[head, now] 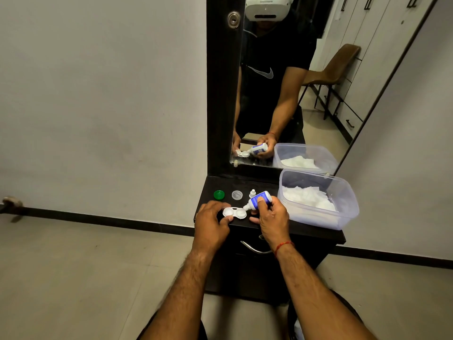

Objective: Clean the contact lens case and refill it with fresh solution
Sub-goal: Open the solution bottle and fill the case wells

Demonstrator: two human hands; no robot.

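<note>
Lens case (234,213) at the bench (264,184) front, loose caps (237,195) lined behind it. Tub (316,218) of tissues (306,196) right, before the mirror (282,94).

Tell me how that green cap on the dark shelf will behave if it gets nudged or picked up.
The green cap looks like small moulded plastic, so probably light and stiff. It lies flat on the shelf, so a nudge would likely slide it, not roll it. Stood on edge, its round shape might roll.

Tub (315,220) hems the right; green cap (219,194), clear cap (237,195) behind.
</note>
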